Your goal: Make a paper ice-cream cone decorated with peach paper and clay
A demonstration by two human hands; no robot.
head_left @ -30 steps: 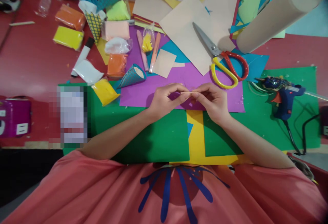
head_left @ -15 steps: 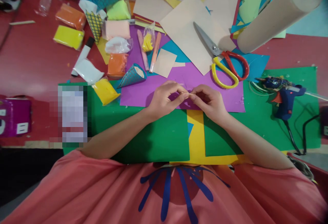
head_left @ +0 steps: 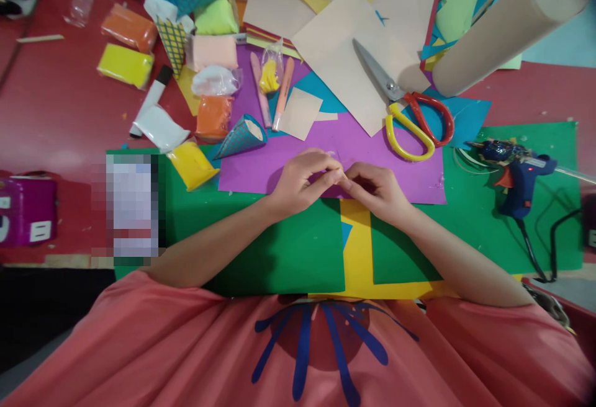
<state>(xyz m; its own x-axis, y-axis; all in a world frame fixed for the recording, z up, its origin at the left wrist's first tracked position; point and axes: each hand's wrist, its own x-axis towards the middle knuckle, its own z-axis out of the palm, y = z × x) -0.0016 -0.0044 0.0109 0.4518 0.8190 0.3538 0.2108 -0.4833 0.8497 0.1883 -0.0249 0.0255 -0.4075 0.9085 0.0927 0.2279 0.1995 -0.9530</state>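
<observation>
Over the purple sheet [head_left: 298, 168], my left hand [head_left: 307, 182] and my right hand [head_left: 379, 188] meet fingertip to fingertip. Both are closed in a pinch; whatever lies between the fingers is too small or too hidden to name. A small cone of patterned blue paper [head_left: 239, 138] lies on its side to the left of my hands. Scissors [head_left: 395, 93] with one yellow and one red handle rest beyond my right hand, blades pointing away. Two capped pens [head_left: 283, 93] and a little bag of yellow clay [head_left: 269, 77] lie beyond my left hand.
Packets of coloured clay [head_left: 213, 116] and decorated paper cones [head_left: 171, 38] crowd the left back. A glue gun [head_left: 516, 183] with its cord lies on the green sheet [head_left: 288, 252] area's right side. A thick cardboard tube [head_left: 493, 31] stands at the back right.
My fingertips have shifted slightly, with the right fingers now tucked closer against the left ones. The things on the table stay where they were.
</observation>
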